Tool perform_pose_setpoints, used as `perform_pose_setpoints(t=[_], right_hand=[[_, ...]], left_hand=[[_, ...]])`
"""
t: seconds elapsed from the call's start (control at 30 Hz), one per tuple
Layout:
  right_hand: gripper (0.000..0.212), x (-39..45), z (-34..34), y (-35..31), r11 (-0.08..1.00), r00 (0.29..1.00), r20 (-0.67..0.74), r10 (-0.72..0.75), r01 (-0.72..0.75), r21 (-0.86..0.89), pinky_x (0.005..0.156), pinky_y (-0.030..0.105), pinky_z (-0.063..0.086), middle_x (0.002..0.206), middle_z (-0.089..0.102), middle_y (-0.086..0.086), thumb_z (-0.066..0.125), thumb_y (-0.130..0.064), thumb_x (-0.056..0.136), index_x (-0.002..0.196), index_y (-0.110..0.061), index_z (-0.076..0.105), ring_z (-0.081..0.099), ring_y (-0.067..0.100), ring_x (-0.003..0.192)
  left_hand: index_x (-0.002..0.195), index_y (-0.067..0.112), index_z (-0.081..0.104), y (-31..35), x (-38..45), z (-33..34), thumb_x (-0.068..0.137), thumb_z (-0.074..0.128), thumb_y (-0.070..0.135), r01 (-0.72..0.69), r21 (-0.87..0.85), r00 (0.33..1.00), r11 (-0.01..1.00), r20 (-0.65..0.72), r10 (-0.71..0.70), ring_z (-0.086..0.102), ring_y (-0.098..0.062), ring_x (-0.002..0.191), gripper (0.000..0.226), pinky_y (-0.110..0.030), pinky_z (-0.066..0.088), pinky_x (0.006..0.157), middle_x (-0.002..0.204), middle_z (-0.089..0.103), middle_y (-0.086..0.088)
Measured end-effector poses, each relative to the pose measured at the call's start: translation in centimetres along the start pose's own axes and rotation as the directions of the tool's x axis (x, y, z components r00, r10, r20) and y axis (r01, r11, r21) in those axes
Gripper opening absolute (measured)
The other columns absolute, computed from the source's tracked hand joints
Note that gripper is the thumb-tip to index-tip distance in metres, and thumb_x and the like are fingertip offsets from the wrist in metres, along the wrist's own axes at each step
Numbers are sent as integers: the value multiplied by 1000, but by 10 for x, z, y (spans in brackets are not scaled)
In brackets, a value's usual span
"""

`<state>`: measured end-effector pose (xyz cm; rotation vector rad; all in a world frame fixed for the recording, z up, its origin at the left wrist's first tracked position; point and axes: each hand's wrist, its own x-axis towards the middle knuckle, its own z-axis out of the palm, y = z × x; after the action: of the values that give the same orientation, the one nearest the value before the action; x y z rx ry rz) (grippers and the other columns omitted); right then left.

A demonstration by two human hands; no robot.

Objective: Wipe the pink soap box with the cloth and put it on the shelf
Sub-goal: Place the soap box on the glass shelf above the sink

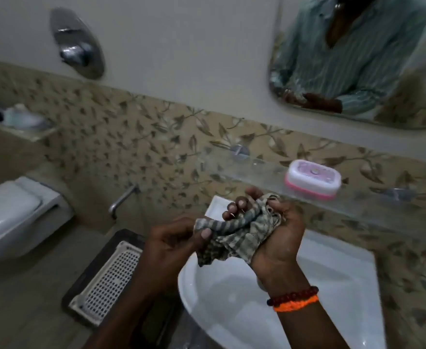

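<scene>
The pink soap box [312, 178], white lid over a pink base, rests on the clear glass shelf [370, 205] above the basin, untouched by either hand. A checked grey cloth [237, 238] is bunched between both hands over the basin. My right hand [274, 230], with beaded and orange bands at the wrist, cups most of the cloth with fingers curled around it. My left hand [171, 245] pinches the cloth's left end with thumb and fingers. Both hands are below and left of the soap box.
A white basin [332, 285] lies under the hands. A mirror [358, 61] hangs above the shelf. A toilet [15, 215] stands at left, a floor drain grate [108, 278] beside it, a wall tap [122, 199] and a shower mixer [77, 44] on the tiled wall.
</scene>
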<state>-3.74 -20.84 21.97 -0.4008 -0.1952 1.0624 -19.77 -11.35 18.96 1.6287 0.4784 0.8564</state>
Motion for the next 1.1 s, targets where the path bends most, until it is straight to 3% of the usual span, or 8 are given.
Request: perform_pose_setpoints(t=[0.17, 0.3, 0.43, 0.6, 0.73, 0.83, 0.93, 1.1], right_hand=[[45, 24, 15, 72, 928, 939, 89, 333, -309, -210, 92, 50, 50, 102, 68, 23, 64, -30, 79, 109, 3, 67, 65, 38, 95], [45, 39, 18, 144, 672, 788, 68, 612, -473, -569, 104, 50, 44, 127, 61, 26, 74, -13, 84, 124, 4, 61, 60, 38, 116], [41, 62, 2, 210, 433, 705, -130, 697, -559, -708, 107, 53, 42, 127, 61, 29, 66, 16, 81, 121, 8, 62, 58, 42, 119], [34, 102, -37, 275, 150, 644, -401, 651, -627, -764, 100, 60, 45, 119, 64, 31, 61, 14, 85, 119, 8, 62, 59, 48, 113], [23, 142, -89, 329, -37, 681, -471, 560, -548, -836, 85, 58, 52, 106, 69, 32, 61, 10, 86, 108, 5, 67, 67, 42, 93], [17, 173, -137, 369, -136, 743, -453, 492, -448, -883, 82, 58, 53, 93, 68, 29, 69, 12, 80, 97, 10, 67, 63, 35, 82], [23, 211, -188, 414, -261, 784, -447, 432, -365, -894, 77, 58, 57, 94, 71, 30, 75, 6, 75, 97, 7, 69, 69, 40, 81], [27, 259, -234, 478, -340, 823, -373, 429, -235, -910, 69, 32, 51, 97, 70, 29, 74, 12, 72, 98, 8, 67, 59, 20, 77]], left_hand=[[97, 24, 83, 20, -32, -78, 95, 73, 28, 39, -42, 959, 998, -280, -50, 77, -6, 88, 11, -19, 60, 74, 95, 84, 2], [105, 16, 78, 12, -49, -144, 102, 66, 32, 151, -54, 876, 987, -456, -159, 78, -20, 95, 21, -38, 64, 82, 101, 83, -7], [110, 16, 76, -39, -76, -202, 107, 57, 32, 362, -113, 703, 925, -619, -350, 78, -28, 102, 25, -51, 62, 90, 105, 82, -6], [120, 20, 71, -120, -110, -222, 110, 47, 35, 533, -326, 504, 781, -619, -602, 75, -18, 110, 30, -35, 62, 92, 119, 78, -4], [144, 9, 57, -196, -115, -222, 112, 42, 33, 580, -464, 367, 669, -585, -723, 63, -29, 129, 43, -52, 49, 113, 141, 66, -12], [142, 5, 56, -258, -107, -227, 113, 40, 31, 598, -541, 262, 591, -565, -783, 61, -33, 130, 42, -54, 48, 114, 142, 64, -16], [137, 3, 57, -325, -97, -241, 114, 38, 25, 605, -592, 166, 533, -561, -811, 59, -36, 130, 37, -56, 47, 113, 142, 62, -20], [127, 17, 57, -402, -86, -266, 114, 35, 24, 643, -611, 61, 462, -560, -826, 61, -34, 123, 26, -58, 50, 108, 133, 62, -5]])
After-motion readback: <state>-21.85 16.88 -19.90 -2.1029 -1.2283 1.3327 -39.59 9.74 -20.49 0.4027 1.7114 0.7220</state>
